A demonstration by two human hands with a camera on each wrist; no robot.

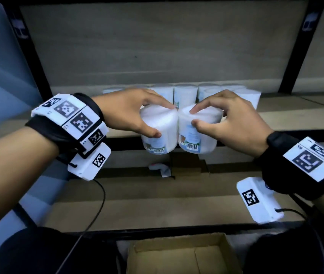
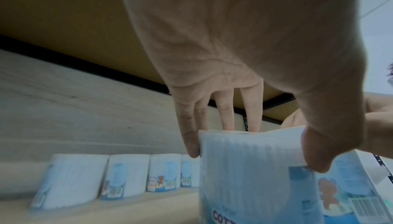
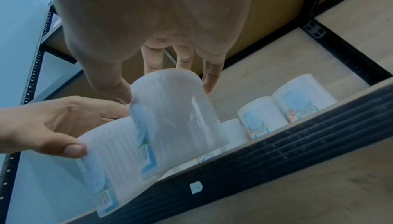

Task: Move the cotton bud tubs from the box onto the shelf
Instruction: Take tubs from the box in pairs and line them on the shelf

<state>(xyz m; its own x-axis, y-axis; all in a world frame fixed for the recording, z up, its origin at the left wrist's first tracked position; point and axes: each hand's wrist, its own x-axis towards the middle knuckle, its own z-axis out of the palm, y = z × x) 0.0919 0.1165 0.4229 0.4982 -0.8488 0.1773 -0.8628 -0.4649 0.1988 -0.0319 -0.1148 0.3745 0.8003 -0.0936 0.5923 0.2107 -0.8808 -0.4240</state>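
Observation:
My left hand (image 1: 158,120) grips a white cotton bud tub (image 1: 160,133) from above, thumb in front and fingers behind. My right hand (image 1: 193,116) grips a second tub (image 1: 200,133) the same way. The two tubs touch side by side in the air in front of the shelf's dark front edge (image 1: 275,135). In the left wrist view the left hand (image 2: 251,157) holds its tub (image 2: 251,168) by the top. In the right wrist view the right hand (image 3: 168,91) pinches its tub (image 3: 180,118), with the left tub (image 3: 110,160) beside it. Several tubs (image 1: 184,95) stand in a row at the back of the shelf (image 1: 295,115).
An open cardboard box (image 1: 182,254) sits below, near my body. A lower shelf board (image 1: 157,204) lies beneath the hands, with a small white object (image 1: 161,169) on it. Black uprights (image 1: 36,56) frame the shelf. A cable (image 1: 99,204) hangs from the left wrist unit.

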